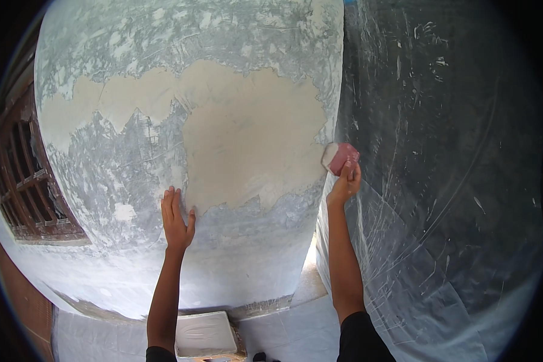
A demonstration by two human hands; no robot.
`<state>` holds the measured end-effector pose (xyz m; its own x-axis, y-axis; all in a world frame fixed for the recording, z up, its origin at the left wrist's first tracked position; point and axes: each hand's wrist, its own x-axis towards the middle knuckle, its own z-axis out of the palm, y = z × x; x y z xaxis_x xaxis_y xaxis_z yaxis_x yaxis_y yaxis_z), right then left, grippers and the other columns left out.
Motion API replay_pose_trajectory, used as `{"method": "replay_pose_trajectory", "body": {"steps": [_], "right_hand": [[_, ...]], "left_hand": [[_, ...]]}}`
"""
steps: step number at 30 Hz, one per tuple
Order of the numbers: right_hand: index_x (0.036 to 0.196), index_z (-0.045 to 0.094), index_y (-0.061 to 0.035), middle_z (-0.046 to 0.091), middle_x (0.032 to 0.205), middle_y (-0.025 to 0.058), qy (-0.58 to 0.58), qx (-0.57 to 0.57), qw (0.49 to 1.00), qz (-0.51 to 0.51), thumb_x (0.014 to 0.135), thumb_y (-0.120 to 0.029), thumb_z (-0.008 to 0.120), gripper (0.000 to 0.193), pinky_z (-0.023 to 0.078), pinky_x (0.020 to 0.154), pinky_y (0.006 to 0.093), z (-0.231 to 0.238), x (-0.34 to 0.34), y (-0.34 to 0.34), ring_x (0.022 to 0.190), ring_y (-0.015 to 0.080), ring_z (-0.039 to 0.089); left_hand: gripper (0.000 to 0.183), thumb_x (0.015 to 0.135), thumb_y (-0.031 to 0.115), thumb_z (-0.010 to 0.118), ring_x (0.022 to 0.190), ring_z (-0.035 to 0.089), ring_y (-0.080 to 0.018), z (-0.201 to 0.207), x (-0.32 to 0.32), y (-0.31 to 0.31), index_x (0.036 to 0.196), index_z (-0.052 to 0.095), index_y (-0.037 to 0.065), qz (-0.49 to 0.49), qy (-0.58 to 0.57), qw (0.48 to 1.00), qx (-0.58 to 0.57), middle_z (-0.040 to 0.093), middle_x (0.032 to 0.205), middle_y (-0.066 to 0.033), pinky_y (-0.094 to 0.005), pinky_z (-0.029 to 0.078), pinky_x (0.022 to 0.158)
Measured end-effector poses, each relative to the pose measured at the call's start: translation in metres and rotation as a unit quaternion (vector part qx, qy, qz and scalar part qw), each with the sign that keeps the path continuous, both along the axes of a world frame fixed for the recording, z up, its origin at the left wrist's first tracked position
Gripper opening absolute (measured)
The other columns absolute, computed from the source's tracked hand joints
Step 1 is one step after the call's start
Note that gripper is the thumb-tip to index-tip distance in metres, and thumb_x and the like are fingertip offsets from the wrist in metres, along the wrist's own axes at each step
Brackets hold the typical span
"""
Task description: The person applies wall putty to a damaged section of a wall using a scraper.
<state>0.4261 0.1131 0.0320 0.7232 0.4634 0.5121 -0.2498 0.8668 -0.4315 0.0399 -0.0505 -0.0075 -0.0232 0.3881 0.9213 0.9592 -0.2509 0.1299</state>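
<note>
My right hand (343, 185) grips a flat red scraper (346, 155) whose left end is coated in something pale. It is at the right edge of the wall (133, 175), beside a smooth beige patch of filler (253, 133). Whether the scraper touches the wall there I cannot tell. Fingers stretched upward, my left hand (177, 222) is open near the patch's lower left corner. It holds nothing and appears to rest against the grey, mottled surface.
At the wall's foot stands a rectangular container (206, 334) of whitish paste. Dark plastic sheeting (440, 157) with white smears hangs on the right, and pale sheeting (283, 335) covers the floor. A brown barred window (33, 181) is at the left.
</note>
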Motion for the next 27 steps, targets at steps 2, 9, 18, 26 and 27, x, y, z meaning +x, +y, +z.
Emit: {"method": "replay_pose_trajectory", "body": {"steps": [2,9,18,26,27], "right_hand": [[0.119,0.054,0.0011,0.063,0.111,0.0105,-0.052,0.019,0.996,0.072,0.090,-0.010,0.063,0.032,0.047,0.086,0.0272,-0.004,-0.019,-0.012,0.100,0.0150,0.059],[0.121,0.052,0.0024,0.062,0.109,0.0109,-0.030,-0.059,0.998,0.013,0.090,-0.013,0.064,0.037,0.046,0.086,0.0260,-0.032,-0.004,-0.006,0.098,0.0152,0.059],[0.116,0.051,-0.0026,0.064,0.104,0.0071,-0.024,-0.139,0.980,0.143,0.090,-0.020,0.064,0.034,0.043,0.081,0.0250,-0.102,-0.039,-0.076,0.091,0.0114,0.057],[0.118,0.047,-0.0022,0.064,0.108,0.0154,-0.136,-0.292,0.910,0.261,0.093,-0.014,0.059,0.030,0.046,0.086,0.0294,-0.185,-0.147,-0.159,0.099,0.0146,0.058],[0.118,0.047,-0.0022,0.064,0.108,0.0154,-0.141,-0.309,0.902,0.268,0.093,-0.014,0.059,0.030,0.046,0.086,0.0294,-0.200,-0.160,-0.170,0.099,0.0146,0.058]], "left_hand": [[0.059,0.084,0.011,0.056,0.136,0.027,-0.0381,0.001,0.000,-0.007,0.138,0.035,-0.001,0.000,-0.005,1.000,-0.014,0.031,0.146,-0.0199,-0.0496,0.021,0.112],[0.061,0.083,0.007,0.057,0.136,0.028,-0.0373,-0.003,0.007,-0.026,0.138,0.034,-0.001,-0.001,-0.005,0.998,-0.064,0.031,0.146,-0.0183,-0.0458,0.024,0.111],[0.061,0.084,0.008,0.058,0.136,0.029,-0.0352,-0.051,-0.021,-0.052,0.140,0.033,0.002,-0.009,-0.040,0.988,-0.147,0.031,0.147,-0.0170,-0.0438,0.025,0.111],[0.054,0.087,0.010,0.055,0.129,0.038,-0.0359,-0.144,-0.099,-0.095,0.137,0.037,0.001,-0.083,-0.141,0.968,-0.189,0.042,0.138,-0.0194,-0.0424,0.030,0.107],[0.051,0.088,0.010,0.055,0.127,0.040,-0.0356,-0.160,-0.109,-0.104,0.136,0.039,0.001,-0.089,-0.156,0.963,-0.200,0.044,0.136,-0.0192,-0.0424,0.032,0.106]]}}
